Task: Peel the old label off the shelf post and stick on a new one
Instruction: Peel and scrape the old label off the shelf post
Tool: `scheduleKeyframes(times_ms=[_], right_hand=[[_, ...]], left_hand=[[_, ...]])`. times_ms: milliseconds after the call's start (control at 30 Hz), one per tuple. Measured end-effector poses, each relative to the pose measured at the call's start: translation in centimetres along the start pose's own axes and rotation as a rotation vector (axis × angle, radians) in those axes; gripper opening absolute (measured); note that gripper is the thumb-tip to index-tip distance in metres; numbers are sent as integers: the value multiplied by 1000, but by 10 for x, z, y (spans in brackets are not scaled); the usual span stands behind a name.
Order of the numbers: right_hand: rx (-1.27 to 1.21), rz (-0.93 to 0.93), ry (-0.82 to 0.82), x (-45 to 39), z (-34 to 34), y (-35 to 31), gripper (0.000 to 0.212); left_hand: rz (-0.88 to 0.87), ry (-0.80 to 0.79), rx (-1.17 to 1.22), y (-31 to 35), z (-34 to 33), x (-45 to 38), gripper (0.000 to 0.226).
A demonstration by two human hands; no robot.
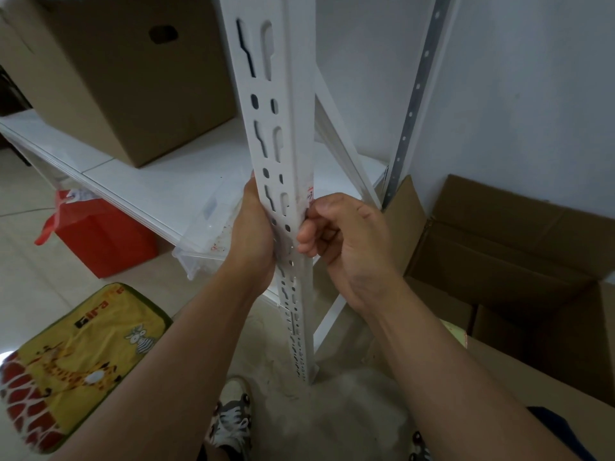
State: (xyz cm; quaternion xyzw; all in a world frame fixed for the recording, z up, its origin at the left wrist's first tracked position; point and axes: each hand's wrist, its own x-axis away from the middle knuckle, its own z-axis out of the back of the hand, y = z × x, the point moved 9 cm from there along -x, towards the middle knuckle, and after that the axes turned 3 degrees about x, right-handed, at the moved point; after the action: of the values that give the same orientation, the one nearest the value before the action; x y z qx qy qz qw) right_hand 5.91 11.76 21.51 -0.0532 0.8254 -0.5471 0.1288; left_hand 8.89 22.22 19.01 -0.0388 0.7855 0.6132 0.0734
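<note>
A white slotted shelf post (276,104) runs down the middle of the head view. On its right face, at hand height, sits a small old label (310,194) with red marks, partly hidden. My left hand (253,224) grips the post from the left side, fingers wrapped behind it. My right hand (339,231) is at the post's right edge just below the label, its fingers curled and its fingertips against the post's edge. Whether they pinch the label's corner is hidden. No new label is in sight.
A cardboard box (126,68) stands on the white shelf (186,181). Below it are a clear plastic bin (203,237) and a red bag (100,234). An open carton (506,257) lies at the right by the wall. A yellow giraffe mat (76,361) covers the floor at left.
</note>
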Motion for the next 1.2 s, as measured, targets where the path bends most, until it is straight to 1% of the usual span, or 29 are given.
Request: scheduleKeyframes(times_ms=[67,167,300,367,433,733,833,900,967,1000,1033,1133,1167,1200], right_hand=[[28,-5,16,1,1,-1,23],[156,7,85,3,3,-6,18],[303,13,147,7,3,-15,13],[343,13,169,9,5,-19,12],[366,16,178,10,4,-22,11],[446,45,156,8,1,-29,15],[429,39,148,6,1,-27,16],[397,-1,145,5,4,-19,17],[349,-61,152,7,9,-9,18],[310,-86,154,8,11,-4,18],[256,-101,150,9,12,-2,18],[63,-103,94,9,12,-2,23],[30,-99,68,9,11,-4,26],[14,-95,43,9,10,-6,28]], left_hand=[[4,-3,9,2,-3,2,76],[31,26,6,-3,2,-2,72],[53,109,-41,-4,11,0,66],[54,199,-51,1,13,4,63],[57,271,-42,2,15,7,61],[63,328,-39,8,13,11,63],[67,321,-52,8,11,12,61],[74,295,-63,5,12,11,61],[90,258,-79,4,11,11,68],[101,271,-82,4,12,12,70],[107,314,-88,4,14,15,67],[83,527,-152,12,17,31,50],[38,574,-198,18,16,37,43],[-53,612,-243,25,16,42,32]])
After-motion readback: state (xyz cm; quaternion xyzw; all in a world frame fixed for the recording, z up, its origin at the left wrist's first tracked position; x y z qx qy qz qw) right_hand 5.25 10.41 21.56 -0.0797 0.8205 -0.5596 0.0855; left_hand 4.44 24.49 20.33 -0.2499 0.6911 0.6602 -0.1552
